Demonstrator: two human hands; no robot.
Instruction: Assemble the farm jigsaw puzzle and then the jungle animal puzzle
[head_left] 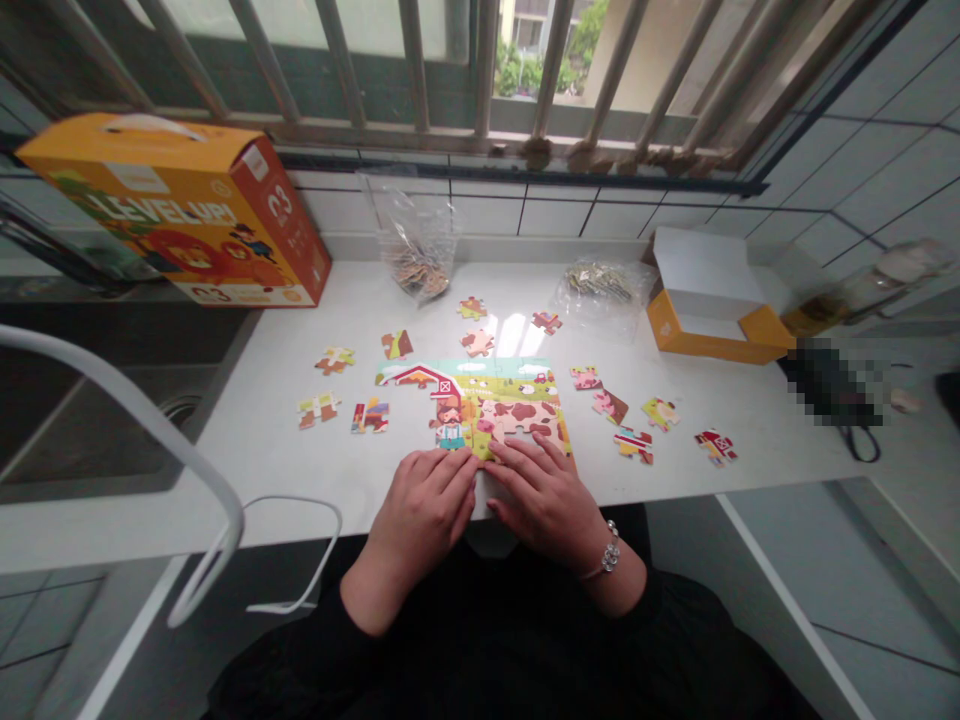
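Note:
A partly joined farm jigsaw puzzle [517,385] lies on the white counter, showing a barn roof, a farmer and a spotted cow. Along its near edge rests my left hand [431,500], fingers flat and close together over the lower part beneath the farmer. My right hand [544,500] lies beside it with fingers stretched over the pieces below the cow. Both sets of fingertips touch the puzzle and hide its bottom edge. Loose pieces surround it, including a barn piece [717,446], a pink pig piece [586,378] and a brown-and-green piece [397,345].
An orange carton [187,220] stands at the back left, near the sink [105,400]. Two clear bags of pieces, one upright [420,250] and one flat [600,285], sit along the wall. An open orange box [712,325] is at right. A white cable-like arm [150,400] crosses the left foreground.

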